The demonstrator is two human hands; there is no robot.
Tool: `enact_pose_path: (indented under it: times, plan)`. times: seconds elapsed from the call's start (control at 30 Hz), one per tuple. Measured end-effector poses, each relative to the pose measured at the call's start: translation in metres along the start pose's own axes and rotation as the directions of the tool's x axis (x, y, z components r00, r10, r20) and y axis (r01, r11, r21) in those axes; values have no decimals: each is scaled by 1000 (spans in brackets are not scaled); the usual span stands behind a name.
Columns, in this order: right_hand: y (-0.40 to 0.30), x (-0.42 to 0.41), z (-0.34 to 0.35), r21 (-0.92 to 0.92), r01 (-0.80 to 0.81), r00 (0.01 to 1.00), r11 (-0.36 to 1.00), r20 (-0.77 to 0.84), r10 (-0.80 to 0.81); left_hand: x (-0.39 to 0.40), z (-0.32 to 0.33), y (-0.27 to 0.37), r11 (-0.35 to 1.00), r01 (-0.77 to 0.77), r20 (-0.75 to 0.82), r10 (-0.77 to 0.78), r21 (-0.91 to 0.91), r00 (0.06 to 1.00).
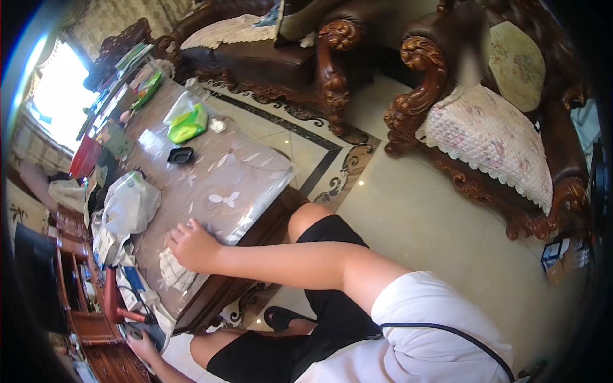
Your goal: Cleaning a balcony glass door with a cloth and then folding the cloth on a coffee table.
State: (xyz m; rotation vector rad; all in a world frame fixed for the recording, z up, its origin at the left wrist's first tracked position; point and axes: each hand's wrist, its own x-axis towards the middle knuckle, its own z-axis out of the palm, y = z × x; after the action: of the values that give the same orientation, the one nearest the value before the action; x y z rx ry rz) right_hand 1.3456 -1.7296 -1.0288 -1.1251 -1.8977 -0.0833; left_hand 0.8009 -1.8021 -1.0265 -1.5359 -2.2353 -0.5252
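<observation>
My right hand (pixel 194 246) rests on a crumpled checked cloth (pixel 173 272), its fingers curled over the cloth's far part. The cloth lies on a wooden table (pixel 249 165) with a clear, flower-patterned cover, close to the table's near edge. At the lower left, my left hand (pixel 143 348) grips a small dark grey object (pixel 135 330) by the table's corner; what it is cannot be made out. A red hair dryer (pixel 111 297) stands just beyond that hand, its cord near the handle.
Left of the cloth are a white plastic bag (pixel 131 203) and papers and boxes (pixel 109 246). Farther along the table sit a black plastic tray (pixel 180 155), a green tissue pack (pixel 187 123) and a red box (pixel 85 157). Carved leather armchairs (pixel 483 139) stand on the tiled floor.
</observation>
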Motion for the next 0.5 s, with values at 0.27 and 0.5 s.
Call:
enact_pose_path:
  times: [0.27, 0.5]
  plan:
    - [13, -3, -12, -90, 5, 998, 996, 64, 1, -30, -18, 94, 973, -7, -226, -46, -229, 973]
    - [17, 12, -10, -94, 79, 993, 992, 91, -70, -66, -76, 254, 804, -393, -396, 216, -447, 893]
